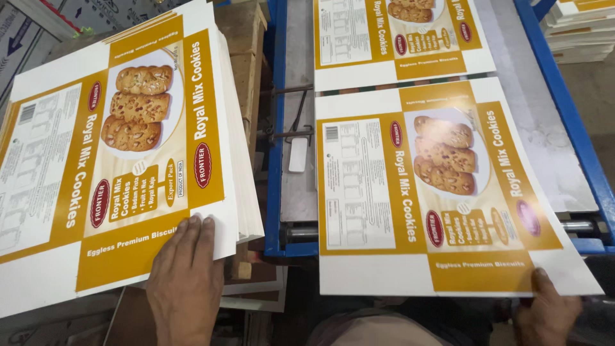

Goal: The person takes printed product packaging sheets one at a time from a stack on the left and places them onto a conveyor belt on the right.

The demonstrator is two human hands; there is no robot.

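My left hand rests flat on the near edge of a thick stack of printed cardboard sheets, white and mustard yellow with a biscuit picture, at the left. My right hand grips the near right corner of a single printed sheet of the same kind. That sheet lies on the grey bed of a blue-framed machine. A second sheet lies farther along the bed, just beyond it.
A blue rail runs down the machine's right side, with a metal roller near its end. Another pile of sheets sits at the top right. Brown boards stand between the stack and the machine.
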